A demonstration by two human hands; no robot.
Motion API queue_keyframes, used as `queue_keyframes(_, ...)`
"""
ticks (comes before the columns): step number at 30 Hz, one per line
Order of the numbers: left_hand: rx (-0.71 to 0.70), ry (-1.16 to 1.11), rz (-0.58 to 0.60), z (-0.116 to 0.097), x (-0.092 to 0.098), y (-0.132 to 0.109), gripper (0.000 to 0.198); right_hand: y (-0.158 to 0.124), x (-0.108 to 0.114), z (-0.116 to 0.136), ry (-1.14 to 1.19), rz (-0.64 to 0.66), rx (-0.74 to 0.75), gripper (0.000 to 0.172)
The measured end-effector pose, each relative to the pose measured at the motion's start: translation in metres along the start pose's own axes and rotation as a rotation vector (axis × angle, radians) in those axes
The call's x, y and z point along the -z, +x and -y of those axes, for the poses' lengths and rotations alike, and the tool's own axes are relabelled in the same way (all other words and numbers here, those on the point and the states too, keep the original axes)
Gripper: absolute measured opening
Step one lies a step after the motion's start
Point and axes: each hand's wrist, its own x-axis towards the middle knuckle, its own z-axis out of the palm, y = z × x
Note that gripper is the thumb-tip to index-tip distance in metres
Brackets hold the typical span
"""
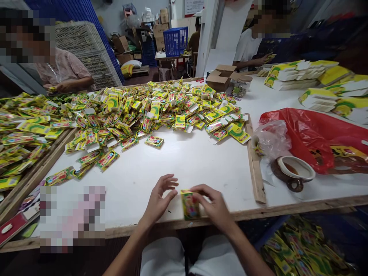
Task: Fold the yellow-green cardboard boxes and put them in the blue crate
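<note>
Between the thumb and fingers of my right hand (214,205) is a small yellow-and-green printed box (189,206), held upright over the table's front edge and slightly blurred. My left hand (161,195) hovers just left of that box, its fingers spread and nothing in them. A tiny dark scrap (169,211) lies on the white tabletop (184,165) below my left hand. Beyond both hands spreads a large heap of similar small boxes (155,109), several with end flaps standing open. One single box (154,141) lies at the heap's near edge.
A wooden strip (255,168) bounds the work area on the right. Past it stand a brown mug (296,172), a red plastic bag (313,134) and stacked flat cartons (301,74). Below right is a blue crate of boxes (301,245). Co-workers sit across the table.
</note>
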Motion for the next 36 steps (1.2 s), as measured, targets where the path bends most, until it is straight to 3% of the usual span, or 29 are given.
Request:
queue_keyframes(2, -0.086, 0.288, -0.065, 0.001, 0.017, 0.029, 0.025, -0.022, 0.053, 0.007, -0.212, 0.032, -0.040, 0.021)
queue_keyframes(3, -0.116, 0.468, -0.134, 0.002, 0.027, 0.048, 0.024, -0.035, 0.081, 0.008, -0.320, 0.109, -0.087, 0.020)
queue_keyframes(6, -0.109, 0.606, -0.223, 0.008, 0.061, 0.112, 0.036, -0.067, 0.144, 0.004, -0.553, 0.036, -0.108, 0.026)
queue_keyframes(8, -0.101, 0.646, -0.195, 0.011, 0.078, 0.148, 0.039, -0.076, 0.151, 0.004, -0.591, 0.017, -0.106, 0.029)
queue_keyframes(11, -0.101, 0.673, -0.063, 0.009, 0.083, 0.172, 0.033, -0.065, 0.114, 0.009, -0.479, 0.111, -0.100, 0.025)
queue_keyframes(13, -0.122, 0.674, 0.053, 0.007, 0.071, 0.161, 0.026, -0.046, 0.079, 0.008, -0.355, 0.141, -0.091, 0.022)
queue_keyframes(15, -0.161, 0.661, 0.182, 0.007, 0.050, 0.131, 0.024, -0.024, 0.047, 0.000, -0.245, 0.083, -0.080, 0.020)
queue_keyframes(19, -0.269, 0.462, 0.431, 0.015, 0.007, 0.048, 0.055, 0.014, -0.001, -0.029, -0.163, -0.090, -0.104, 0.021)
queue_keyframes(20, -0.254, 0.416, 0.387, 0.018, -0.001, 0.031, 0.056, 0.020, -0.010, -0.035, -0.177, -0.101, -0.111, 0.025)
queue_keyframes(22, -0.162, 0.377, 0.140, 0.024, -0.010, 0.006, 0.048, 0.027, -0.023, -0.044, -0.215, -0.091, -0.106, 0.035)
queue_keyframes(24, -0.049, 0.384, -0.105, 0.029, -0.016, -0.006, 0.038, 0.027, -0.032, -0.046, -0.221, -0.060, -0.093, 0.039)
queue_keyframes(25, -0.008, 0.376, -0.148, 0.031, -0.018, -0.009, 0.037, 0.025, -0.034, -0.045, -0.202, -0.036, -0.094, 0.039)
queue_keyframes(30, 0.078, 0.136, -0.026, 0.026, -0.032, -0.015, 0.027, 0.014, -0.035, -0.043, -0.040, 0.033, -0.084, 0.025)
queue_keyframes(33, 0.084, -0.051, -0.118, 0.020, -0.043, -0.017, 0.027, 0.011, -0.032, -0.042, 0.013, -0.038, -0.105, 0.036)
queue_keyframes(36, 0.061, -0.220, -0.249, 0.017, -0.050, -0.018, 0.047, 0.011, -0.027, -0.038, 0.044, -0.035, -0.120, 0.033)
